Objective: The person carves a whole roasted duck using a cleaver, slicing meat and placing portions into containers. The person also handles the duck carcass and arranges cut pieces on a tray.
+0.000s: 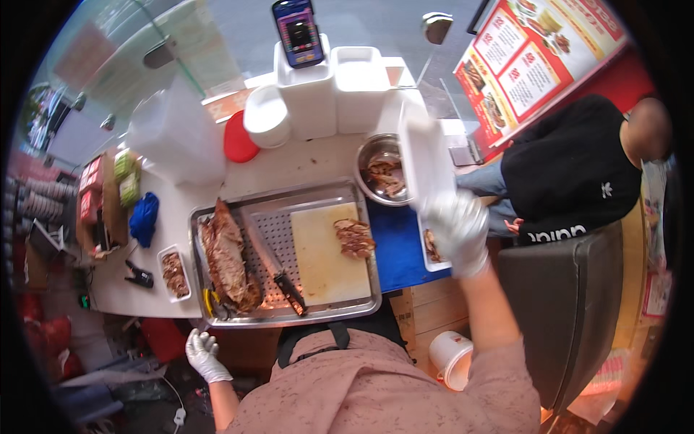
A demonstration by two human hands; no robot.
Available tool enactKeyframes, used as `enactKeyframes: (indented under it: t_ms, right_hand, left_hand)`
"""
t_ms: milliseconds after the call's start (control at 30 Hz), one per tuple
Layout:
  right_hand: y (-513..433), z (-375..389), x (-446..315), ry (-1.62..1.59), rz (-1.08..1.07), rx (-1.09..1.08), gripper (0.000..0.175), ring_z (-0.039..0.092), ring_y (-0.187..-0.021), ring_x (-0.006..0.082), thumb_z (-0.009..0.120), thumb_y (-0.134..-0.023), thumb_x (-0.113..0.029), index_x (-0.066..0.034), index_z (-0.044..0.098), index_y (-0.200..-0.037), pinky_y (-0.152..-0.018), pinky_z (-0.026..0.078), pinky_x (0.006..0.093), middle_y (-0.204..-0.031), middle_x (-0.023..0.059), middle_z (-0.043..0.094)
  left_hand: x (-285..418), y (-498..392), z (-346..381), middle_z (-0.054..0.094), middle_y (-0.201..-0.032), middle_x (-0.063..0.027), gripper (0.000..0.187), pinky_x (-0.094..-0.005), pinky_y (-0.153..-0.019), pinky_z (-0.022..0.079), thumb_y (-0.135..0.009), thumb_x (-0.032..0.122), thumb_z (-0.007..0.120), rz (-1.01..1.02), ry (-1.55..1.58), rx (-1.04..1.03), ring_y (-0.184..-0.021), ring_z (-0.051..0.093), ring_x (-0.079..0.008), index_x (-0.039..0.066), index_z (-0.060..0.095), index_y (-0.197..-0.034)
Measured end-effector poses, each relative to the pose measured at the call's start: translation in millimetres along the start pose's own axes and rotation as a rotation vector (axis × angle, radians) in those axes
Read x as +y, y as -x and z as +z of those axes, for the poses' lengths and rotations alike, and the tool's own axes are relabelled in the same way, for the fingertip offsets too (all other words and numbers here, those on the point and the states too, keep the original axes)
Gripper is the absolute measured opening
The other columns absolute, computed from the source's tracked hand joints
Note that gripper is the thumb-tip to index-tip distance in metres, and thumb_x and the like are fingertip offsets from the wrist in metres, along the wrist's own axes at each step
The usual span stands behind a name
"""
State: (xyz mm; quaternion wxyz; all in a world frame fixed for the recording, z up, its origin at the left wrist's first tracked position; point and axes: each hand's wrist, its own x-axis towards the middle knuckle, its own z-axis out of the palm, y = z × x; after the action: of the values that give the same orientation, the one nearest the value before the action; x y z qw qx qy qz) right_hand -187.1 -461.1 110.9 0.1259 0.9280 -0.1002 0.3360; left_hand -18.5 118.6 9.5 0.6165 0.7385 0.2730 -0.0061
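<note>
My right hand [458, 230], gloved and blurred, grips the near end of a white foam tray [428, 154] raised over the table's right side. Under it lies another white tray [438, 266] with sliced meat. My left hand [206, 355], also gloved, is below the table's front edge with fingers loosely curled and nothing in them. A metal tray [336, 320] holds a large piece of roasted meat [227, 260], a long knife with a black handle [290, 293], and a cutting board [325, 276] bearing sliced meat [353, 238]. Left of it sits a white tray of meat pieces [174, 274].
A steel bowl [364, 184] with meat stands behind the blue mat [398, 255]. White containers [306, 108] and a phone [298, 32] are at the back. A person in black [580, 168] is at the right, by a black padded object [558, 309]. A bucket [450, 355] stands below.
</note>
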Motion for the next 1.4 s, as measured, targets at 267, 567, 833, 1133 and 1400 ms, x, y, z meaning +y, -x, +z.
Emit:
enactKeyframes:
  t_ms: [267, 567, 833, 1133, 1400]
  right_hand:
    - [147, -3, -86, -0.320, 0.040, -0.371, 0.005, 0.064, -0.071, 0.0227, 0.063, -0.078, -0.012, -0.0127, 0.066, -0.082, -0.060, 0.051, 0.0358, -0.076, 0.0033, 0.063]
    - [156, 33, -94, -0.234, 0.076, -0.515, 0.003, 0.065, -0.074, 0.0265, 0.063, -0.078, -0.012, -0.0128, 0.065, -0.080, -0.068, 0.054, 0.0397, -0.074, 0.0066, 0.063]
    - [38, 8, -171, -0.810, 0.345, -0.718, 0.019, 0.071, -0.086, 0.0313, 0.071, -0.091, -0.026, -0.0080, 0.071, -0.097, -0.077, 0.057, 0.0428, -0.093, 0.0118, 0.072]
    - [-14, 86, -323, -0.530, 0.367, -1.195, 0.070, 0.071, -0.097, 0.0400, 0.078, -0.083, -0.030, 0.0041, 0.048, -0.136, -0.085, 0.058, 0.0476, -0.115, 0.0267, 0.066]
    - [-23, 38, -282, -1.465, 1.194, -0.877, 0.020, 0.060, -0.073, 0.0103, 0.066, -0.097, -0.011, -0.0023, 0.054, -0.110, -0.066, 0.051, 0.0260, -0.084, 0.0026, 0.062]
  left_hand:
    - [52, -30, 78, 0.068, -0.101, -0.0035, 0.024, -0.0255, -0.071, 0.054, -0.103, 0.019, 0.061, 0.109, 0.106, -0.190, -0.081, 0.067, -0.0137, 0.010, 0.065, -0.125]
    - [51, -46, 90, 0.064, -0.098, 0.0026, 0.027, -0.0232, -0.073, 0.050, -0.100, 0.017, 0.066, 0.159, 0.007, -0.185, -0.082, 0.059, -0.0073, 0.011, 0.063, -0.126]
    - [35, -61, 105, 0.061, -0.084, -0.0009, 0.054, -0.0268, -0.044, 0.036, -0.101, 0.063, 0.051, -0.248, -0.182, -0.537, -0.052, 0.047, -0.0130, 0.013, 0.068, -0.113]
    - [52, -47, 110, 0.063, -0.116, -0.0014, 0.080, -0.0282, -0.080, 0.047, -0.098, 0.074, 0.044, -0.401, -0.189, -0.725, -0.094, 0.057, -0.0129, 0.010, 0.054, -0.146]
    - [40, -38, 121, 0.065, -0.125, -0.0076, 0.064, -0.0344, -0.091, 0.049, -0.105, 0.058, 0.049, -0.436, 0.021, -0.769, -0.104, 0.061, -0.0194, 0.005, 0.058, -0.139]
